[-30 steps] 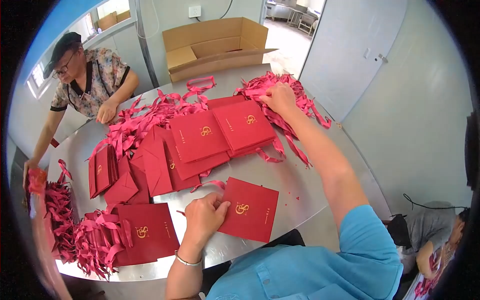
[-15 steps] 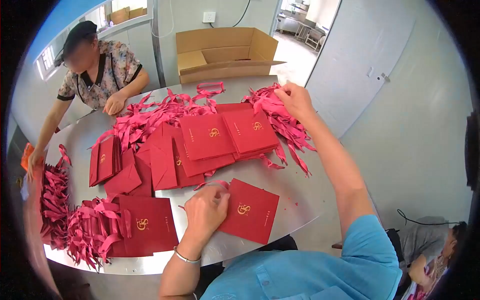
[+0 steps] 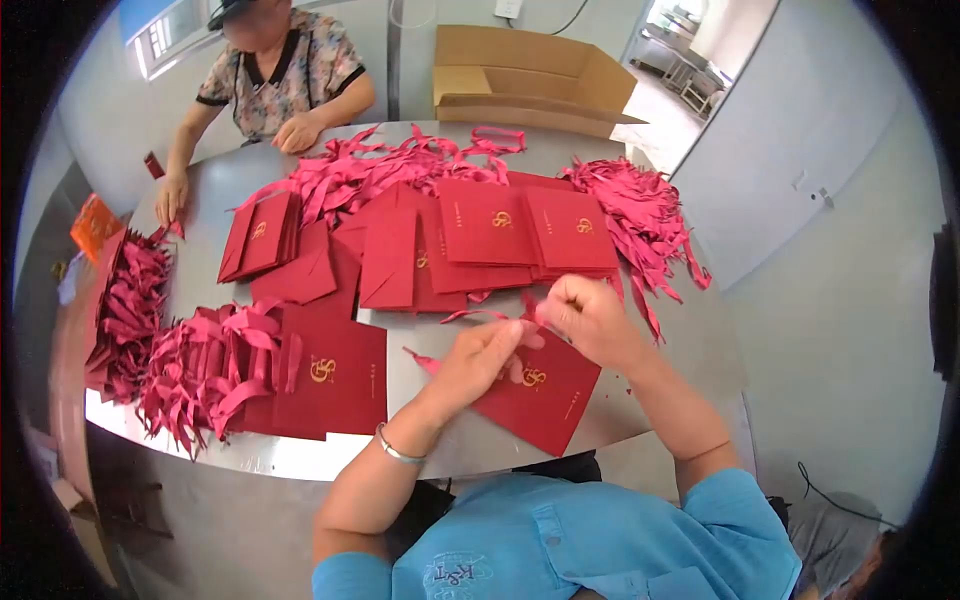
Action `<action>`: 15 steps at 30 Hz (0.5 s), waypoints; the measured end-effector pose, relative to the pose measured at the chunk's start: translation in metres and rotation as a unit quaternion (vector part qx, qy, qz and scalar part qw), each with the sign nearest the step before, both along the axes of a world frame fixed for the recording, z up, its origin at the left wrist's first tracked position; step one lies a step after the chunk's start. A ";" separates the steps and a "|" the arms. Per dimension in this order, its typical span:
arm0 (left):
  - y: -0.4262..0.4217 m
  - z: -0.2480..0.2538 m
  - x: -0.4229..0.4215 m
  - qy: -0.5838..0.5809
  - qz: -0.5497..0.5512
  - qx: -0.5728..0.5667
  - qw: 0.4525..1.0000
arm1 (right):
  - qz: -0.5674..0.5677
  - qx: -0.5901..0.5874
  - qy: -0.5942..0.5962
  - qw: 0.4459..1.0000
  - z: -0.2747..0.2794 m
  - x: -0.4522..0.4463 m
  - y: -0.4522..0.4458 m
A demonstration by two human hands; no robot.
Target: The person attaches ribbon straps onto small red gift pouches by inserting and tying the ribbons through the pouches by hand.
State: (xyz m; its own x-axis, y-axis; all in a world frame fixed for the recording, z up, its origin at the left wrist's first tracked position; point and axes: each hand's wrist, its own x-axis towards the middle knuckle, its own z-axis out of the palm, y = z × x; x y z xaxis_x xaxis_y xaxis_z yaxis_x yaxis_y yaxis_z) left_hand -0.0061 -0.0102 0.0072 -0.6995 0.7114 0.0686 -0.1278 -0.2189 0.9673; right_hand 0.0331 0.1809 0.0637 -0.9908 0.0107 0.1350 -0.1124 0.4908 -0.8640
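1. In the head view, we see our right hand (image 3: 593, 318) curled, its thumb and fingertips pressed together on a red ribbon (image 3: 530, 306) at the upper edge of a red bag (image 3: 552, 402).
2. Our left hand (image 3: 482, 360) meets it from the left, fingers partly bent and reaching over that same edge; the fingertips are blurred, so we cannot tell whether they pinch anything.
3. Around us on the metal table (image 3: 690, 385), two stacks of flat red bags (image 3: 490, 222) lie just beyond our hands, with a heap of loose ribbons (image 3: 390, 165) behind them and another ribbon pile (image 3: 635, 205) at far right.
4. At near left, ribboned bags (image 3: 215, 365) lie bunched beside a flat bag with a gold logo (image 3: 345, 380). A cardboard box (image 3: 530, 80) stands open at the far side, and a co-worker (image 3: 275, 85) sits far left, hands on the table.
5. The red bag lies flat and slanted at the near side of the table, its gold logo partly covered by our left fingers, which also hide some of its upper edge.
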 end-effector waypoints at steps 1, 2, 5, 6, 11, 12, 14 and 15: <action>-0.001 -0.004 -0.003 -0.004 0.006 0.000 1.000 | 0.042 0.018 0.028 0.999 -0.006 0.005 -0.006; -0.002 -0.007 -0.007 -0.064 -0.007 0.034 0.997 | 0.082 0.036 0.056 0.994 -0.011 0.009 -0.010; -0.003 -0.002 -0.009 -0.149 0.012 0.076 0.986 | 0.076 0.067 0.106 0.989 -0.013 0.019 -0.019; -0.004 -0.004 -0.012 -0.160 0.016 0.102 0.982 | 0.075 0.072 0.077 0.992 -0.011 0.022 -0.018; -0.005 0.007 -0.014 -0.203 0.085 0.171 0.960 | 0.096 0.092 0.012 0.991 -0.010 0.034 -0.010; -0.006 0.006 -0.015 -0.203 0.087 0.172 0.960 | 0.100 0.141 0.016 0.985 -0.011 0.035 -0.008; -0.006 0.003 -0.016 -0.176 0.089 0.183 0.963 | 0.095 0.073 -0.028 0.992 -0.013 0.037 -0.005; -0.007 0.003 -0.016 -0.177 0.087 0.183 0.963 | 0.086 0.004 -0.072 0.994 -0.014 0.038 -0.004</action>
State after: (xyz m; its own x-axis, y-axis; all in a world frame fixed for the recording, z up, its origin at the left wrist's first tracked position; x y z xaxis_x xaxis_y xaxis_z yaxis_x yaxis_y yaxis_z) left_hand -0.0220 -0.0168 0.0103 -0.8317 0.5545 0.0276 -0.3657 -0.5845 0.7243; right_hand 0.0708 0.1766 0.0499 -0.9868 -0.1619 -0.0089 -0.0712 0.4820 -0.8733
